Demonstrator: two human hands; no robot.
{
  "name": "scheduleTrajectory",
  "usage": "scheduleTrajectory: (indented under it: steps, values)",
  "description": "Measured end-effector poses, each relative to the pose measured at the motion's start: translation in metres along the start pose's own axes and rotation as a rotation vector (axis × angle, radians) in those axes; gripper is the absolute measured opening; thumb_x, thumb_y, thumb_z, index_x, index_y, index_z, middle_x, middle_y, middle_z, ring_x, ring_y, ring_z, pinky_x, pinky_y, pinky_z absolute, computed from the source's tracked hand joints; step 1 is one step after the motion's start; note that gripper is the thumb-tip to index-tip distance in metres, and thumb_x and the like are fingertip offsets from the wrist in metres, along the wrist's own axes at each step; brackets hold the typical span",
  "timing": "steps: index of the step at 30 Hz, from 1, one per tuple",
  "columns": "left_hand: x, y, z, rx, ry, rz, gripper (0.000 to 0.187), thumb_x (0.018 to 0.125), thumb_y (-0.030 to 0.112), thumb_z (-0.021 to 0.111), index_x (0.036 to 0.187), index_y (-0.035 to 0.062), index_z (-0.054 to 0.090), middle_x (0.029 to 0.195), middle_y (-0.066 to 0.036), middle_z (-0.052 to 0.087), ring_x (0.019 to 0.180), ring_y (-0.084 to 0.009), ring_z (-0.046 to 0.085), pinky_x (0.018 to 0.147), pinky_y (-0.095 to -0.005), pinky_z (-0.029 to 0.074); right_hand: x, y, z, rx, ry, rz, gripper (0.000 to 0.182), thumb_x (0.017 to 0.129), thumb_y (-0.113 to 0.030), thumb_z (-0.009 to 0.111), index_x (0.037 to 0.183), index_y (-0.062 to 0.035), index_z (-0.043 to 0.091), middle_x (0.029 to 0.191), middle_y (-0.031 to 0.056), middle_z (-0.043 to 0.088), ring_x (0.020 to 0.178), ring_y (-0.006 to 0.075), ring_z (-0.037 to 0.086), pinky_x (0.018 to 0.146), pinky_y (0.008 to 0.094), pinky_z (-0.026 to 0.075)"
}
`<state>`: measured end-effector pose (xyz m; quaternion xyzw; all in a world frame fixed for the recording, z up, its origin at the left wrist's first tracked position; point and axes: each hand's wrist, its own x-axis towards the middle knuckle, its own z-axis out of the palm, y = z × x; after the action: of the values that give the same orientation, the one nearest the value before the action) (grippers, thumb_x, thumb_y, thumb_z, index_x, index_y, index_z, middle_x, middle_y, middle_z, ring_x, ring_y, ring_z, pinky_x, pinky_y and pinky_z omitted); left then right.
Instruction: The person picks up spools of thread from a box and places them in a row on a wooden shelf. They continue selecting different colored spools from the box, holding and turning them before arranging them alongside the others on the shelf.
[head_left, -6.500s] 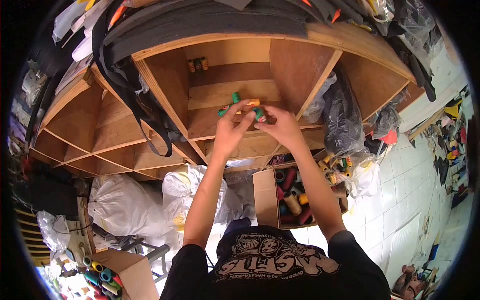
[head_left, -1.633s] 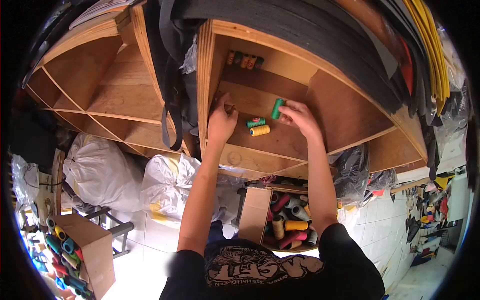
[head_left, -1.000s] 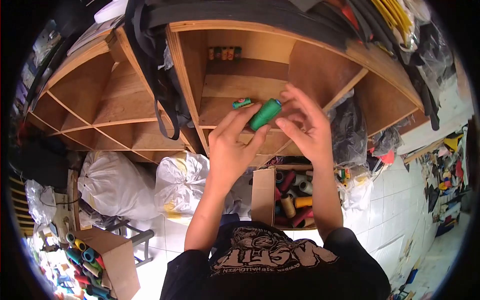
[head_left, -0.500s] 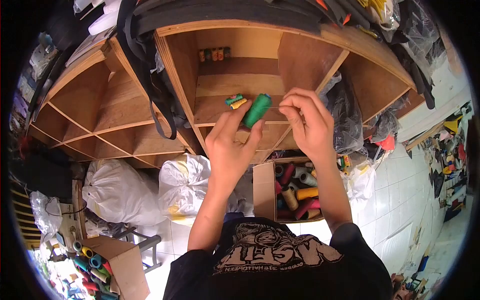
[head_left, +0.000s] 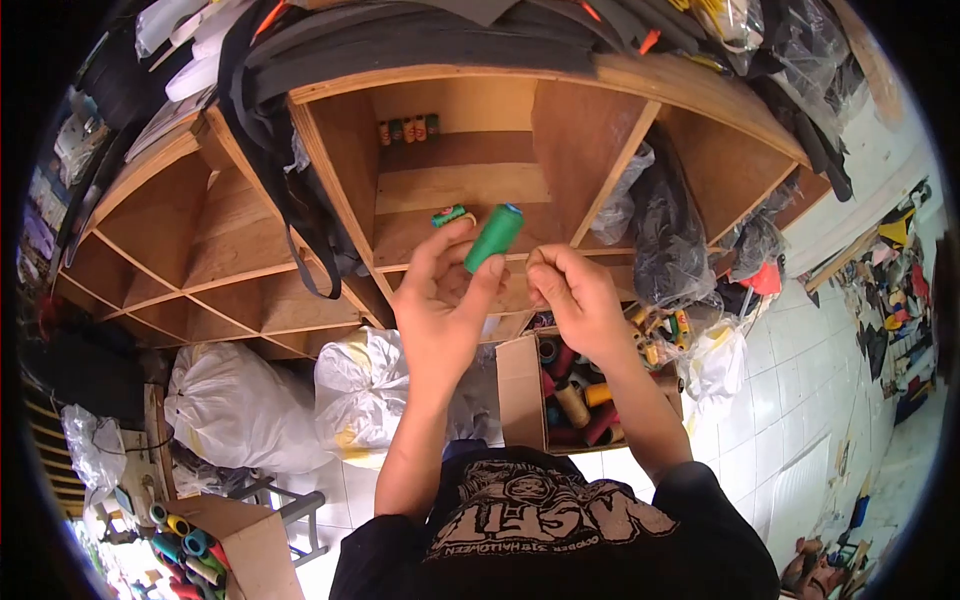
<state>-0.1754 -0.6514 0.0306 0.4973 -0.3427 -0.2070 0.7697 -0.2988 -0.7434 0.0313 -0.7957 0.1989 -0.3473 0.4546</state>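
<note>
Presently, in the head view, which looked down past my black T-shirt, both my hands were raised before the front edge of a wooden compartment (head_left: 455,185). My left hand (head_left: 440,315) held a green spool (head_left: 494,238) between thumb and fingers. The spool was tilted, its upper end leaning right and showing a bit of blue core.

My right hand (head_left: 575,295) was just to the right of the spool and apart from it, fingers curled in and drawn narrow against the thumb. Whether a strand lay in that pinch, I could not tell.

Half a second earlier a thin thread had stretched from the spool to my right fingertips; now the hand sat lower and the thread could not be made out. To my judgement, the handling was still about this one spool's loose end, and the spool had not been set down.

Beyond my left fingers, near the compartment's front edge, lay a small green spool (head_left: 449,215) on its side, with a yellow spool (head_left: 471,219) mostly hidden beside it. A row of five small spools (head_left: 408,130) stood upright toward the back left corner. Below the compartment, an open cardboard box (head_left: 518,390) held larger cones of thread (head_left: 572,404).
</note>
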Motion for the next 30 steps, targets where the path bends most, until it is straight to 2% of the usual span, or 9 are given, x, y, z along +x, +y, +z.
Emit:
scheduleTrajectory:
  steps: [2,6,13,17,20,21,25,28,30]
  values:
    - [0.000,0.006,0.000,-0.203,-0.098,-0.063,0.032,0.086,-0.003,0.060,0.115,-0.0094,0.050,0.095,-0.015,0.064,0.075,-0.0199,0.065,0.063,-0.0291,0.055,0.002,0.001,-0.004,-0.080,0.025,0.006,0.018,0.094,-0.016,0.054,0.095,0.0016,0.055,0.070,0.0104,0.058,0.063,0.0167,0.058,0.059,0.0299,0.046]
    - [-0.003,0.003,-0.005,-0.368,-0.332,-0.135,0.028,0.092,0.006,0.057,0.114,-0.0085,0.049,0.090,-0.017,0.065,0.072,-0.0192,0.065,0.061,-0.0277,0.055,-0.001,0.000,-0.001,0.030,0.093,-0.140,0.016,0.094,-0.014,0.055,0.094,0.0024,0.054,0.073,0.0101,0.059,0.067,0.0147,0.058,0.060,0.0281,0.046]
    - [-0.007,-0.014,0.001,-0.835,-0.385,-0.502,0.032,0.099,0.030,0.044,0.099,0.0000,0.055,0.080,-0.013,0.064,0.056,-0.0131,0.061,0.045,-0.0203,0.047,-0.008,0.010,0.014,0.186,0.237,-0.300,0.013,0.095,-0.011,0.054,0.096,0.0016,0.054,0.084,0.0061,0.058,0.072,0.0094,0.056,0.062,0.0228,0.044]
    - [-0.009,-0.017,0.004,-0.971,-0.327,-0.651,0.032,0.098,0.030,0.046,0.100,0.0002,0.055,0.079,-0.012,0.064,0.056,-0.0111,0.061,0.044,-0.0190,0.046,-0.008,0.027,0.013,0.018,0.344,-0.238,0.013,0.094,-0.009,0.055,0.100,0.0017,0.053,0.089,0.0062,0.059,0.078,0.0097,0.057,0.065,0.0219,0.045]
    - [-0.010,-0.018,0.006,-0.917,-0.282,-0.658,0.032,0.098,0.030,0.047,0.100,0.0000,0.056,0.079,-0.011,0.065,0.055,-0.0101,0.060,0.045,-0.0184,0.046,-0.008,0.020,0.007,0.379,0.348,-0.141,0.017,0.091,-0.006,0.059,0.105,0.0027,0.054,0.095,0.0072,0.060,0.084,0.0106,0.057,0.067,0.0226,0.045]
    - [-0.009,-0.020,0.005,-0.915,-0.277,-0.655,0.032,0.098,0.030,0.047,0.100,-0.0002,0.056,0.079,-0.011,0.065,0.055,-0.0100,0.060,0.045,-0.0182,0.046,-0.007,0.019,0.006,0.595,0.294,-0.107,0.028,0.088,-0.004,0.062,0.113,0.0033,0.053,0.102,0.0080,0.060,0.090,0.0114,0.057,0.070,0.0238,0.047]
    - [-0.011,-0.028,0.002,-0.886,-0.312,-0.673,0.032,0.098,0.030,0.047,0.100,-0.0003,0.056,0.078,-0.010,0.064,0.056,-0.0095,0.058,0.045,-0.0176,0.046,-0.002,0.010,-0.003,0.647,-0.058,-0.031,0.041,0.084,-0.004,0.066,0.122,0.0053,0.052,0.105,0.0095,0.062,0.086,0.0128,0.060,0.078,0.0264,0.050]
    - [-0.013,-0.033,0.001,-0.948,-0.380,-0.730,0.032,0.098,0.031,0.047,0.103,0.0002,0.055,0.077,-0.009,0.063,0.057,-0.0092,0.058,0.047,-0.0179,0.046,-0.002,0.020,-0.014,0.687,-0.157,0.145,0.038,0.082,-0.004,0.070,0.115,0.0066,0.057,0.097,0.0086,0.065,0.082,0.0127,0.062,0.077,0.0262,0.050]
    - [-0.016,-0.037,0.001,-1.060,-0.392,-0.814,0.033,0.098,0.032,0.048,0.106,0.0007,0.054,0.076,-0.009,0.063,0.057,-0.0090,0.057,0.048,-0.0177,0.045,-0.001,0.026,-0.015,0.568,-0.130,0.088,0.033,0.081,-0.005,0.071,0.110,0.0066,0.061,0.094,0.0081,0.067,0.083,0.0123,0.062,0.077,0.0255,0.050]
